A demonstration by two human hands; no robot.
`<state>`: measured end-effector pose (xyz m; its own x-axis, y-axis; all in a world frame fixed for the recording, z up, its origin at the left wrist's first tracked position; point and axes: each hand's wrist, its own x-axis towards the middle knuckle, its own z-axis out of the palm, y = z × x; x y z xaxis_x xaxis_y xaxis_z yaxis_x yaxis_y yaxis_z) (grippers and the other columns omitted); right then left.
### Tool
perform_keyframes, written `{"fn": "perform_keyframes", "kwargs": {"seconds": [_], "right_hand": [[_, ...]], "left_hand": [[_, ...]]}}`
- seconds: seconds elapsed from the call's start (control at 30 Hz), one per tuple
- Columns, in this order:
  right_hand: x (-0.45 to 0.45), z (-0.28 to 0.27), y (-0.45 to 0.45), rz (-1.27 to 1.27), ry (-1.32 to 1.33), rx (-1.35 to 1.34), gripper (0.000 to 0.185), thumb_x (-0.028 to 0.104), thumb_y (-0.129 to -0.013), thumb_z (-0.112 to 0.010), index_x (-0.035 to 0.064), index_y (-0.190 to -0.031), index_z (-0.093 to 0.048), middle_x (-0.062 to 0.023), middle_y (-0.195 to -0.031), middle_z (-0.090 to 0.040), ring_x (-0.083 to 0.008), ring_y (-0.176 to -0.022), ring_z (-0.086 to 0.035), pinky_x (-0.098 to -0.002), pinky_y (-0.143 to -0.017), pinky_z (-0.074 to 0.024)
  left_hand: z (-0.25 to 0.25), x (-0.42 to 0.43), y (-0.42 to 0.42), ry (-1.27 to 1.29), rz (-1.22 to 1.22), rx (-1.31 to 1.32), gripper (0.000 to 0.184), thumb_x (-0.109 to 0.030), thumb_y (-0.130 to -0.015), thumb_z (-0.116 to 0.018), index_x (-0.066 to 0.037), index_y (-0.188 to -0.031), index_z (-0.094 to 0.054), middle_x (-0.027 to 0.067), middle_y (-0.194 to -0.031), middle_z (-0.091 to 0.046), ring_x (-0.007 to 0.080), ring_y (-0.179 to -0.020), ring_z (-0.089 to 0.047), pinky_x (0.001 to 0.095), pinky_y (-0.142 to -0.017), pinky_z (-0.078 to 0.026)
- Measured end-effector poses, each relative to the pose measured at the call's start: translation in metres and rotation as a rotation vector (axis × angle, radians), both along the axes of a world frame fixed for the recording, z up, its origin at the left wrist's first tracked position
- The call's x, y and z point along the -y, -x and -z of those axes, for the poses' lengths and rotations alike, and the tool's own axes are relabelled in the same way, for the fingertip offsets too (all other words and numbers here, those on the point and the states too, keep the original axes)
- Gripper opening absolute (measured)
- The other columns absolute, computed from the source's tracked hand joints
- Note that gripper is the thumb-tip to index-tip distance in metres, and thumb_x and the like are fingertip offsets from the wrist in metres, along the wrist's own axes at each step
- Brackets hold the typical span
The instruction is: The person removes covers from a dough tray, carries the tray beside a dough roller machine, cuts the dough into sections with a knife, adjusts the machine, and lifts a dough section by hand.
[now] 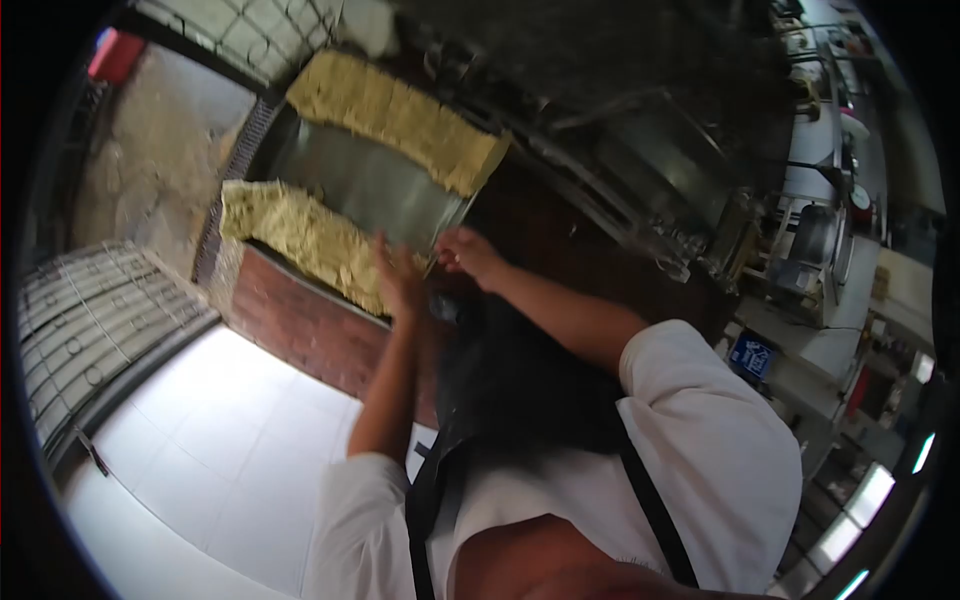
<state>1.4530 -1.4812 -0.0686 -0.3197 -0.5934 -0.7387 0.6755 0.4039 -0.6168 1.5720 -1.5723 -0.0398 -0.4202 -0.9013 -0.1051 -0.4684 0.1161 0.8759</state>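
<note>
My left hand [400, 283] is over the right end of the nearer strip of yellowish dough [305, 235]. Its fingers are stretched out and apart, slightly smeared by motion; whether they touch the dough I cannot tell. Beside it, my right hand [468, 252] is at the right edge of a shiny metal sheet [370, 175], fingers curled in. What they hold, if anything, is hidden. A second long strip of yellowish dough [400, 115] lies along the far side of the sheet, with bare metal between the two strips.
A reddish tiled surface [300, 310] borders the sheet, with white floor or wall tiles [240, 430] beyond. Metal grilles [110, 320] stand at left. Dark metal equipment [640, 150] fills the upper right. Counters with a blue box [750, 355] are at far right.
</note>
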Motion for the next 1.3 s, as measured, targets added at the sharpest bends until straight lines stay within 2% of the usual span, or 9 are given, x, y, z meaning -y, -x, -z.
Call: {"fn": "perform_keyframes", "kwargs": {"seconds": [0.13,0.37,0.5,0.57,0.77,1.03,1.17,1.27,1.3], "right_hand": [[0.01,-0.155,0.048,0.107,0.437,0.182,0.039,0.032,-0.099,-0.054,0.0026,-0.125,-0.056,-0.0073,-0.111,-0.065,-0.0181,-0.097,-0.063,-0.0331,-0.083,-0.0514],[-0.095,-0.318,0.269,-0.071,0.974,-0.508,0.05,0.039,-0.1,-0.052,-0.0023,-0.128,-0.056,-0.0171,-0.103,-0.069,-0.0297,-0.097,-0.067,-0.0414,-0.091,-0.0518],[-0.163,-0.313,0.44,0.517,0.711,-0.733,0.04,0.033,-0.098,-0.058,-0.0016,-0.119,-0.061,-0.0143,-0.093,-0.069,-0.0255,-0.09,-0.068,-0.0348,-0.082,-0.0537],[-0.167,-0.299,0.513,0.659,0.311,-0.949,0.032,0.023,-0.096,-0.058,-0.0033,-0.115,-0.061,-0.016,-0.096,-0.068,-0.0256,-0.086,-0.068,-0.035,-0.08,-0.0542],[-0.164,-0.208,0.666,0.339,-0.324,-1.56,0.036,0.026,-0.094,-0.057,-0.0028,-0.115,-0.06,-0.0166,-0.096,-0.068,-0.0305,-0.087,-0.068,-0.0401,-0.075,-0.0521],[-0.155,-0.17,0.73,0.517,0.022,-0.305,0.033,0.03,-0.092,-0.059,0.0019,-0.109,-0.06,-0.02,-0.088,-0.068,-0.039,-0.078,-0.066,-0.0481,-0.066,-0.0516],[-0.174,-0.154,0.746,-0.531,-0.335,-2.019,0.034,0.033,-0.091,-0.061,0.0022,-0.105,-0.061,-0.0178,-0.085,-0.068,-0.0378,-0.077,-0.067,-0.047,-0.066,-0.0527],[-0.164,-0.205,0.677,0.423,-0.002,-2.114,0.035,0.035,-0.092,-0.061,0.0007,-0.098,-0.063,-0.0191,-0.081,-0.068,-0.0366,-0.075,-0.067,-0.0452,-0.064,-0.0535],[-0.163,-0.195,0.683,0.346,-0.054,-2.003,0.036,0.036,-0.092,-0.06,-0.0001,-0.099,-0.063,-0.0187,-0.079,-0.067,-0.0365,-0.074,-0.068,-0.0449,-0.064,-0.0537]], "left_hand": [[-0.135,-0.047,0.062,0.724,0.381,-0.459,0.05,-0.021,-0.096,-0.055,-0.001,-0.14,-0.046,0.0228,-0.146,-0.043,0.0422,-0.136,-0.038,0.0498,-0.113,-0.027],[-0.26,-0.035,0.196,0.412,0.411,-0.333,0.032,-0.006,-0.096,-0.051,0.001,-0.127,-0.056,0.0186,-0.115,-0.065,0.0326,-0.11,-0.061,0.0397,-0.097,-0.047],[-0.282,-0.091,0.301,0.092,0.368,-0.605,0.021,0.003,-0.091,-0.057,0.002,-0.111,-0.064,0.0098,-0.096,-0.069,0.0227,-0.096,-0.066,0.0338,-0.088,-0.051],[-0.3,-0.11,0.351,0.424,0.651,-0.499,0.031,0.001,-0.086,-0.064,-0.003,-0.117,-0.062,0.0099,-0.1,-0.068,0.0269,-0.098,-0.066,0.0369,-0.091,-0.051],[-0.247,-0.144,0.434,0.682,0.987,-0.093,0.047,-0.017,-0.079,-0.075,-0.008,-0.123,-0.06,0.0118,-0.121,-0.06,0.0334,-0.117,-0.055,0.0474,-0.106,-0.039],[-0.258,-0.13,0.454,0.428,1.162,0.04,0.044,-0.018,-0.077,-0.073,-0.004,-0.116,-0.059,0.0145,-0.109,-0.059,0.0351,-0.104,-0.058,0.0444,-0.094,-0.045],[-0.263,-0.138,0.46,0.515,1.137,0.041,0.026,-0.014,-0.076,-0.07,-0.002,-0.097,-0.059,0.017,-0.093,-0.056,0.0361,-0.095,-0.058,0.0463,-0.085,-0.049],[-0.25,-0.152,0.454,0.643,1.098,0.054,0.019,-0.015,-0.079,-0.07,-0.003,-0.091,-0.061,0.0161,-0.09,-0.058,0.0358,-0.093,-0.059,0.0451,-0.083,-0.049],[-0.249,-0.151,0.46,0.651,1.133,0.126,0.018,-0.017,-0.081,-0.069,-0.004,-0.092,-0.063,0.0152,-0.09,-0.06,0.0354,-0.093,-0.061,0.044,-0.084,-0.049]]}}
